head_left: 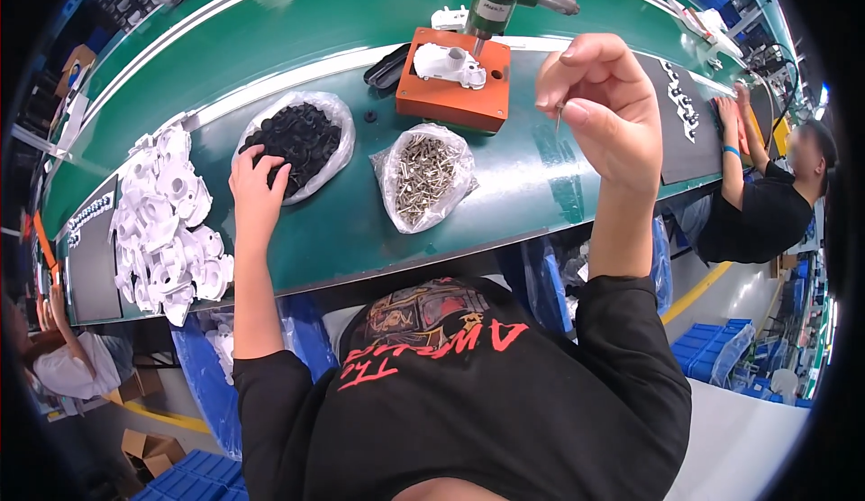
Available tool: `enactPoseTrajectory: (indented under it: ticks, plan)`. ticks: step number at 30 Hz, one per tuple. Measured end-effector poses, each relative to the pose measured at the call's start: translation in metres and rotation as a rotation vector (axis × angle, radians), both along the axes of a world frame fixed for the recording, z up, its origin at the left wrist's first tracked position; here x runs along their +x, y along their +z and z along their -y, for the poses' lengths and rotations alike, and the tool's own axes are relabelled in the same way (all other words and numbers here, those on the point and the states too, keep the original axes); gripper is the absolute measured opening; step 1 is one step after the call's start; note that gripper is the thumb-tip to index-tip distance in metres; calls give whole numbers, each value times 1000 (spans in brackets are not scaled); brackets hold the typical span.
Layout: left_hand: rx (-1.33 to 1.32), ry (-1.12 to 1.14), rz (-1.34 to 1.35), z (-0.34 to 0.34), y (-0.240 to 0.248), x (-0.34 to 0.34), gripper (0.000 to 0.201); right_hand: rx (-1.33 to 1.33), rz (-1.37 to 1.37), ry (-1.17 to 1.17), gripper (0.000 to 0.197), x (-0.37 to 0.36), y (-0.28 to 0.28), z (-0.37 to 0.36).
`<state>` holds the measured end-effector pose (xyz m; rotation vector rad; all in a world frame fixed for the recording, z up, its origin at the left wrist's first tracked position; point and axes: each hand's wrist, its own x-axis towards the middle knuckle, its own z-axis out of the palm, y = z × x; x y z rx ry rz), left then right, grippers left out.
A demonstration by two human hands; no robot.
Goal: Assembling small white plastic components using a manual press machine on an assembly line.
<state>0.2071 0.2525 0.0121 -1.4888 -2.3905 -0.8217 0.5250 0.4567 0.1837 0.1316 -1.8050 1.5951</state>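
My left hand (pixel 257 186) reaches over the near left rim of a clear plastic bag (pixel 339 112) filled with small black round parts (pixel 302 141). Its fingers are apart and touch the parts, with nothing visibly held. Raised above the table on the other side, my right hand (pixel 613 109) pinches a thin metal pin (pixel 558 122) between thumb and forefinger. Between the hands stands an open bag of metal pins (pixel 423 177). Behind it, a white moulded part (pixel 441 64) sits on an orange fixture block (pixel 450 104), under a green press (pixel 494 5).
White moulded parts (pixel 167 222) are heaped at the left. One loose black part (pixel 370 116) lies near the bags, and a black tray (pixel 387 68) beside the fixture. White parts (pixel 680 104) lie on a dark mat at right. A co-worker (pixel 766 195) works there, another (pixel 77 357) at far left.
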Motion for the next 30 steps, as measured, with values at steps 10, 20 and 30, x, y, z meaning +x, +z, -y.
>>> enactPoseTrajectory:
  ticks: [10, 20, 30]
  plan:
    - [17, -4, -13, 1, 2, 4, 13, -33, -18, 36, 32, 0, -9, -4]
    - [127, -33, -21, 0, -2, 1, 10, -43, -38, -7, 29, -1, -16, -11]
    - [276, -20, 97, -6, 5, 7, 10, -84, 314, -648, 22, -30, -134, -111]
